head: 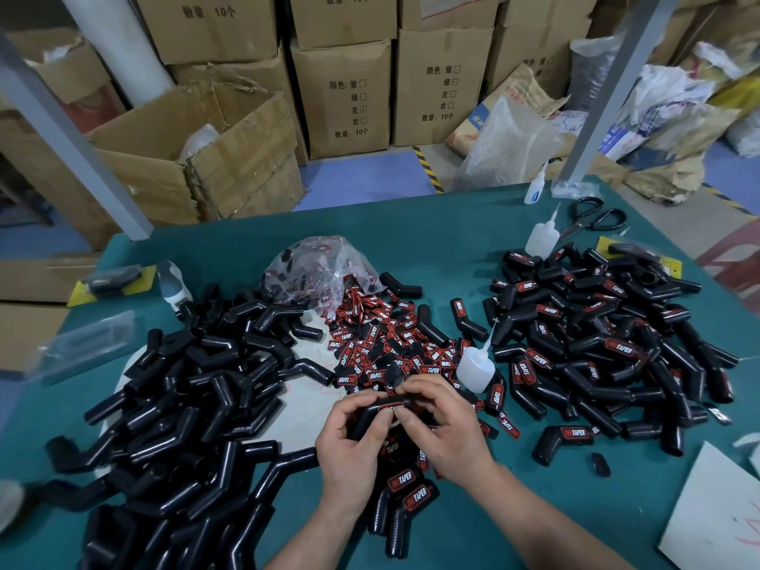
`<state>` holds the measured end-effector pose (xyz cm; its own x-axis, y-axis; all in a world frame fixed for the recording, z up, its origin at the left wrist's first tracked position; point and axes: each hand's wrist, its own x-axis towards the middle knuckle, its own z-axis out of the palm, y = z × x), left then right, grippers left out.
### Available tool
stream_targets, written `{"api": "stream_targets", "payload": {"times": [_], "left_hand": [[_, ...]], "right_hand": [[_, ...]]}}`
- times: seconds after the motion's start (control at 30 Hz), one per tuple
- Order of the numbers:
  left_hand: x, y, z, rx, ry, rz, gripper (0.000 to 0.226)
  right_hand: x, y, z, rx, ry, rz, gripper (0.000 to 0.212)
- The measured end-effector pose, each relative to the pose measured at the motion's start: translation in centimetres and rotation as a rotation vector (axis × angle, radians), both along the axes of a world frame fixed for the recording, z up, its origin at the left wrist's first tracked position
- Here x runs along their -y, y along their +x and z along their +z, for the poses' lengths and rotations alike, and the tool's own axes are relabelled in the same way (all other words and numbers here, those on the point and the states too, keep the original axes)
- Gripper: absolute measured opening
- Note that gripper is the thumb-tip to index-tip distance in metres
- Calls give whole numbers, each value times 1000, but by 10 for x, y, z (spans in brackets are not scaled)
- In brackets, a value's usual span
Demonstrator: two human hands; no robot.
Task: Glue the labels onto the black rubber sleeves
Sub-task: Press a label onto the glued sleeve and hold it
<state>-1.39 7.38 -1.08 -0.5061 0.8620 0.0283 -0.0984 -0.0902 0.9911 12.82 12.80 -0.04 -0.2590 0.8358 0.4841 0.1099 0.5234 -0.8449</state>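
Note:
My left hand (349, 438) grips a bent black rubber sleeve (370, 417) over the near middle of the green table (452, 232). My right hand (448, 425) pinches the same sleeve where a red-and-black label (390, 406) lies on it. Loose labels (378, 347) lie heaped just beyond my hands, spilling from a clear bag (325, 269). Plain sleeves (197, 388) are piled on the left. Labelled sleeves (596, 335) are piled on the right. A small glue bottle (475, 366) stands just right of the label heap.
Two more glue bottles (543, 236) (536, 187) and black scissors (596, 218) sit at the far right. Packaged items (111, 277) lie at the table's left edge, white card (719, 512) at the near right. Cardboard boxes (341, 96) are stacked behind the table.

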Motion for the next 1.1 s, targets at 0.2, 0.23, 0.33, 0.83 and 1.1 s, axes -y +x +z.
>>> {"api": "stream_targets", "payload": {"times": [0.2, 0.23, 0.33, 0.83, 1.1], "left_hand": [[0, 0, 4, 1, 29, -1, 23], [0, 0, 4, -1, 38, -4, 22], [0, -1, 4, 2, 58, -16, 23], [0, 1, 9, 18, 58, -31, 27], [1, 2, 8, 0, 93, -44, 23]], "right_hand": [[0, -1, 0, 21, 26, -8, 25], [0, -1, 0, 22, 28, -10, 25], [0, -2, -2, 19, 31, -13, 25], [-1, 0, -3, 10, 30, -12, 25], [-2, 1, -4, -12, 53, -17, 22]]}}
